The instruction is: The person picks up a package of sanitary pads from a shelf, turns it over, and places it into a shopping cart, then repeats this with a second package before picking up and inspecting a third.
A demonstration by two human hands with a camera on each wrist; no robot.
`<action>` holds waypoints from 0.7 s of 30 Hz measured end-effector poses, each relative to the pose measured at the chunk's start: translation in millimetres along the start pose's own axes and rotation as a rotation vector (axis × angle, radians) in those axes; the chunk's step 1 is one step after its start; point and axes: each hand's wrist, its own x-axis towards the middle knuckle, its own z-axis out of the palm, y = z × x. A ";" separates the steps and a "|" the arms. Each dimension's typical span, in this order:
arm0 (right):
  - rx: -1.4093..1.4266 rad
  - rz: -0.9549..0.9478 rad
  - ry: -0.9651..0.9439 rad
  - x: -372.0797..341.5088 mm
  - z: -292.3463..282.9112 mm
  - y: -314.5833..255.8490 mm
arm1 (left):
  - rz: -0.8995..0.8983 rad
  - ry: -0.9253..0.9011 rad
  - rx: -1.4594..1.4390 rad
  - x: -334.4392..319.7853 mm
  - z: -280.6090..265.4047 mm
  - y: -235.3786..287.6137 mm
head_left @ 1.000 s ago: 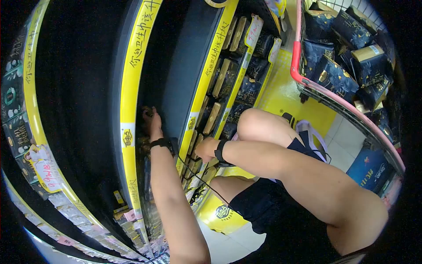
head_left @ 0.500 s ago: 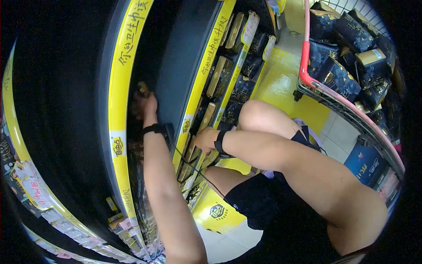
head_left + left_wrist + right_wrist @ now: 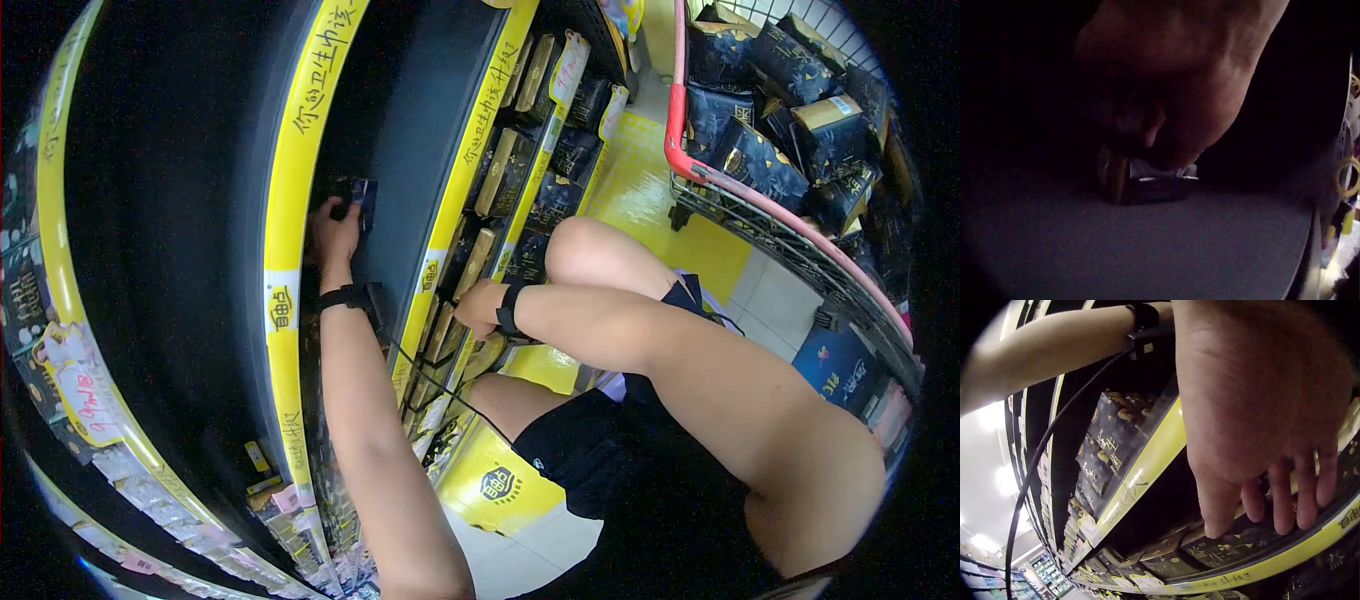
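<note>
Deep in the dark shelf, my left hand (image 3: 336, 235) grips a small dark pack (image 3: 364, 203) between thumb and fingers. The left wrist view shows that pack (image 3: 1157, 187) low over the grey shelf board (image 3: 1147, 250), with a gold-brown strip on one end; shadow hides most of the fingers. My right hand (image 3: 483, 308) rests at the lower shelf, against a row of black-and-gold packs (image 3: 503, 175). Its fingers (image 3: 1282, 500) hang fairly straight in the right wrist view, over black packs (image 3: 1210, 553) on that shelf, with nothing held.
A wire shopping cart with a pink-red rim (image 3: 735, 200) stands at the right, piled with black packs (image 3: 760, 165). Yellow shelf edges (image 3: 283, 200) run beside both arms. A thin black cable (image 3: 430, 378) crosses between the wrists. A blue box (image 3: 835, 365) sits under the cart.
My left hand has moved farther along the shelf, and a dark pack now shows at its fingertips. The right hand stays near the lower shelf, with only a slight shift.
</note>
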 end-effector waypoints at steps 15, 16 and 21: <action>-0.009 -0.022 0.027 -41.0 10.7 -6.4 | 0.119 -0.213 -0.116 -69.8 -37.9 52.8; 0.000 -0.013 0.028 -52.5 5.8 -9.1 | 0.068 -0.279 0.013 -78.1 -37.5 55.6; -0.007 0.008 0.021 -53.0 19.2 -5.7 | 0.079 -0.294 0.090 -105.3 -43.8 68.1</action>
